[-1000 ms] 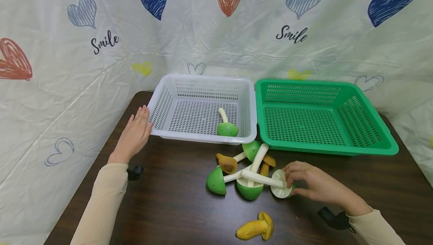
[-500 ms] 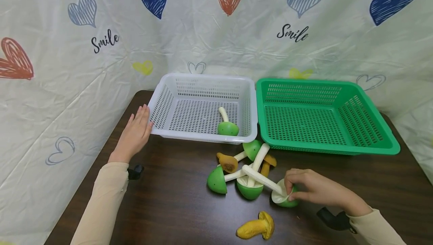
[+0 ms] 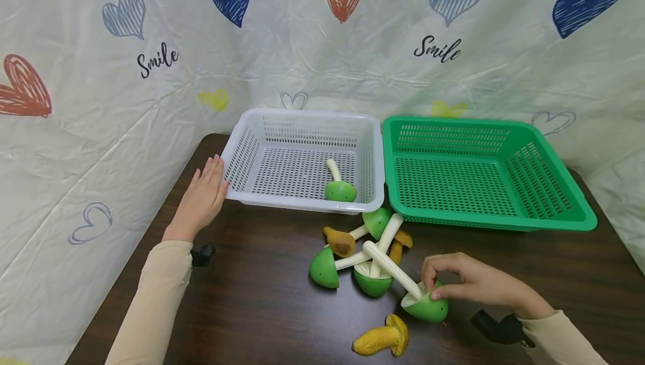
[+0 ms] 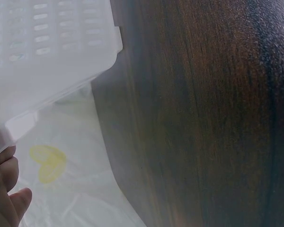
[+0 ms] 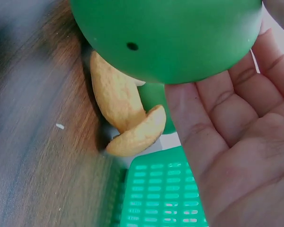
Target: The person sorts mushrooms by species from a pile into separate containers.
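Observation:
My right hand (image 3: 466, 281) pinches the rim of a toy mushroom's green cap (image 3: 427, 310), thumb on the near side. The mushroom's white stem points up and left, its tip over the pile. In the right wrist view the cap (image 5: 170, 38) fills the top, fingers beneath it. With straight fingers, my left hand (image 3: 199, 200) rests against the left side of a white basket (image 3: 297, 204). A green-capped mushroom (image 3: 340, 190) lies inside that basket. The left wrist view shows only some fingertips (image 4: 7, 172) by the basket.
Several green-capped mushrooms (image 3: 324, 268) and two brown ones (image 3: 340, 242) lie heaped in front of the baskets. A yellow mushroom (image 3: 381, 338) lies nearer the front. A green basket (image 3: 489, 223) stands right of the white one, against the backdrop cloth (image 3: 297, 34).
My right hand has taken hold of the cap and drawn it slightly toward the front, tipping the cap's green side forward. The stem has swung from nearly level to slanting. My left hand stays put.

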`<state>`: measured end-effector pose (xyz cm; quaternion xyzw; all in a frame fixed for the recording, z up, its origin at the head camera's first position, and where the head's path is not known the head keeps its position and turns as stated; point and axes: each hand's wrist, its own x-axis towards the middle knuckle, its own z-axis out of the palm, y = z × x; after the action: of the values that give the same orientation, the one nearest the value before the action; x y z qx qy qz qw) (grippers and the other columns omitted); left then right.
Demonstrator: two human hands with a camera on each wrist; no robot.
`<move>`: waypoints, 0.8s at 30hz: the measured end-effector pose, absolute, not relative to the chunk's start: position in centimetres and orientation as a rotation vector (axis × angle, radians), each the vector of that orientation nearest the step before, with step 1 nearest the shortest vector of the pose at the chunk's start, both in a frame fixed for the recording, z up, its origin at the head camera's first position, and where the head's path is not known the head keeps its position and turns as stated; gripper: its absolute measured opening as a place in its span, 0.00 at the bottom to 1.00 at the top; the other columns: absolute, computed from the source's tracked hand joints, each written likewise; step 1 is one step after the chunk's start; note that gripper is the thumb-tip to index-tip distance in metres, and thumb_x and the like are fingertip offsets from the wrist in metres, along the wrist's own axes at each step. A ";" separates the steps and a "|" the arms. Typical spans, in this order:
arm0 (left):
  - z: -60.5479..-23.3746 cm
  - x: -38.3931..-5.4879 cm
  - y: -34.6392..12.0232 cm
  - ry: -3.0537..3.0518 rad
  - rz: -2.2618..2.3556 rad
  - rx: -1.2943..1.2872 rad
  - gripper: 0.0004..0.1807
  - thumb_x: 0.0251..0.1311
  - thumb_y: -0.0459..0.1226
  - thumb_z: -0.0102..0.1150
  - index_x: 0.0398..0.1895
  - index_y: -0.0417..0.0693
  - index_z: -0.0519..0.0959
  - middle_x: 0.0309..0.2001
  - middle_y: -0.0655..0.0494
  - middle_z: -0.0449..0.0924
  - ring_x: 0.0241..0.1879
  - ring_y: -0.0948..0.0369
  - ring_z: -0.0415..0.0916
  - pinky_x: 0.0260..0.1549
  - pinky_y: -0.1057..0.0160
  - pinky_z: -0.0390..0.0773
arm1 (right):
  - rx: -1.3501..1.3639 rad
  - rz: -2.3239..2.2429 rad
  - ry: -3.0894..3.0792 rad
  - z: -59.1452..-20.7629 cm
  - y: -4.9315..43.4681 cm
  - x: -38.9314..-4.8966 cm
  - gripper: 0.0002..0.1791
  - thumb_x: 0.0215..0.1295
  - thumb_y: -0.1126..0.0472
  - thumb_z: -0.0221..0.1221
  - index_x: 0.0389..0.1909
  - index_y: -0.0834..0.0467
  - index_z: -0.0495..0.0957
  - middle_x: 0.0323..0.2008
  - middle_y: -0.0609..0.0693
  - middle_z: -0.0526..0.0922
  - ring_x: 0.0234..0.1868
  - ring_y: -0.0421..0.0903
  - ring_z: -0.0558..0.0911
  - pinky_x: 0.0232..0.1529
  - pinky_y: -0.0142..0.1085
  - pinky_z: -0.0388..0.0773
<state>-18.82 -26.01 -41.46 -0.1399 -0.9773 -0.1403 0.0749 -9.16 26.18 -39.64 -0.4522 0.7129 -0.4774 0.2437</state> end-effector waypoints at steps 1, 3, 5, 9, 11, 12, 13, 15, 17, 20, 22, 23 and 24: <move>-41.5 -18.8 -26.0 -2.932 -0.420 -0.419 0.32 0.73 0.41 0.36 0.71 0.30 0.46 0.73 0.38 0.44 0.72 0.46 0.40 0.67 0.44 0.42 | -1.237 -1.311 1.933 -39.6 26.2 -9.2 0.12 0.60 0.73 0.58 0.37 0.53 0.75 0.35 0.46 0.77 0.37 0.41 0.75 0.37 0.37 0.74; -41.4 -18.8 -26.0 -2.931 -0.417 -0.418 0.32 0.73 0.41 0.36 0.71 0.30 0.47 0.72 0.38 0.44 0.72 0.46 0.40 0.66 0.43 0.43 | -1.270 -1.327 1.911 -39.7 26.2 -9.3 0.12 0.60 0.74 0.58 0.38 0.54 0.75 0.36 0.46 0.77 0.37 0.42 0.76 0.37 0.37 0.74; -41.4 -18.9 -26.0 -2.930 -0.413 -0.416 0.32 0.73 0.41 0.36 0.71 0.30 0.47 0.72 0.38 0.44 0.72 0.46 0.40 0.66 0.42 0.44 | -1.321 -1.336 1.898 -39.8 26.2 -9.4 0.13 0.59 0.75 0.58 0.38 0.55 0.74 0.36 0.48 0.77 0.38 0.41 0.76 0.36 0.36 0.75; -41.4 -18.9 -25.9 -2.930 -0.417 -0.413 0.32 0.73 0.42 0.35 0.71 0.30 0.47 0.73 0.38 0.44 0.72 0.46 0.40 0.66 0.43 0.43 | -1.403 -1.349 1.897 -39.7 26.3 -9.5 0.14 0.58 0.76 0.59 0.39 0.55 0.74 0.36 0.49 0.77 0.38 0.41 0.76 0.36 0.34 0.75; -41.5 -18.9 -25.9 -2.930 -0.419 -0.411 0.32 0.73 0.42 0.36 0.71 0.30 0.47 0.73 0.39 0.44 0.72 0.47 0.39 0.66 0.43 0.43 | -1.418 -1.354 1.898 -39.6 26.3 -9.5 0.15 0.57 0.76 0.59 0.39 0.55 0.74 0.36 0.49 0.77 0.37 0.40 0.76 0.36 0.34 0.75; -41.5 -18.9 -25.9 -2.928 -0.418 -0.411 0.32 0.73 0.42 0.36 0.71 0.30 0.47 0.73 0.39 0.44 0.72 0.47 0.39 0.66 0.43 0.43 | -1.417 -1.356 1.898 -39.5 26.3 -9.5 0.15 0.57 0.76 0.59 0.39 0.55 0.74 0.36 0.49 0.77 0.37 0.40 0.76 0.36 0.34 0.75; -41.5 -18.8 -25.9 -2.927 -0.419 -0.412 0.32 0.73 0.42 0.36 0.71 0.30 0.47 0.73 0.39 0.44 0.72 0.47 0.39 0.66 0.43 0.43 | -1.416 -1.357 1.897 -39.4 26.3 -9.5 0.15 0.57 0.76 0.59 0.39 0.55 0.74 0.36 0.49 0.77 0.37 0.40 0.76 0.36 0.33 0.75; -41.5 -18.8 -25.9 -2.924 -0.417 -0.413 0.32 0.73 0.42 0.36 0.71 0.30 0.47 0.73 0.39 0.44 0.72 0.47 0.40 0.66 0.42 0.43 | -1.413 -1.363 1.891 -39.2 26.2 -9.5 0.16 0.57 0.77 0.58 0.39 0.55 0.74 0.35 0.49 0.77 0.37 0.41 0.76 0.36 0.34 0.75; -41.5 -18.8 -25.9 -2.921 -0.418 -0.415 0.32 0.72 0.42 0.36 0.71 0.30 0.47 0.73 0.39 0.44 0.72 0.47 0.40 0.66 0.42 0.43 | -1.415 -1.364 1.891 -39.1 26.2 -9.6 0.16 0.57 0.78 0.58 0.39 0.55 0.74 0.35 0.49 0.77 0.37 0.41 0.76 0.36 0.34 0.75; -41.5 -18.8 -25.9 -2.922 -0.426 -0.413 0.32 0.73 0.42 0.36 0.71 0.30 0.47 0.73 0.39 0.44 0.72 0.47 0.40 0.66 0.43 0.42 | -1.418 -1.365 1.895 -38.9 26.2 -9.6 0.17 0.56 0.78 0.59 0.39 0.55 0.75 0.35 0.49 0.77 0.37 0.41 0.76 0.35 0.35 0.75; -41.5 -18.8 -25.9 -2.926 -0.430 -0.412 0.32 0.73 0.41 0.36 0.71 0.30 0.47 0.73 0.39 0.44 0.72 0.47 0.39 0.67 0.43 0.41 | -1.423 -1.361 1.903 -38.7 26.2 -9.7 0.17 0.55 0.78 0.59 0.39 0.55 0.75 0.35 0.49 0.77 0.37 0.41 0.76 0.35 0.34 0.75; -41.4 -18.8 -25.9 -2.927 -0.432 -0.412 0.32 0.73 0.41 0.36 0.71 0.30 0.47 0.73 0.39 0.44 0.72 0.47 0.39 0.67 0.43 0.41 | -1.426 -1.360 1.907 -38.6 26.2 -9.7 0.17 0.55 0.78 0.59 0.39 0.55 0.75 0.35 0.49 0.77 0.37 0.41 0.76 0.35 0.34 0.75; -41.4 -18.8 -25.9 -2.929 -0.435 -0.410 0.32 0.73 0.41 0.36 0.71 0.30 0.47 0.73 0.39 0.44 0.72 0.47 0.39 0.67 0.43 0.41 | -1.427 -1.361 1.908 -38.6 26.2 -9.7 0.17 0.55 0.78 0.59 0.39 0.55 0.75 0.35 0.49 0.77 0.37 0.41 0.76 0.35 0.34 0.75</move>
<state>-18.79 -25.88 -41.41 -0.1369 -0.9770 -0.1451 0.0759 -9.73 26.19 -38.56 -0.5098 0.6817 -0.4861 0.1976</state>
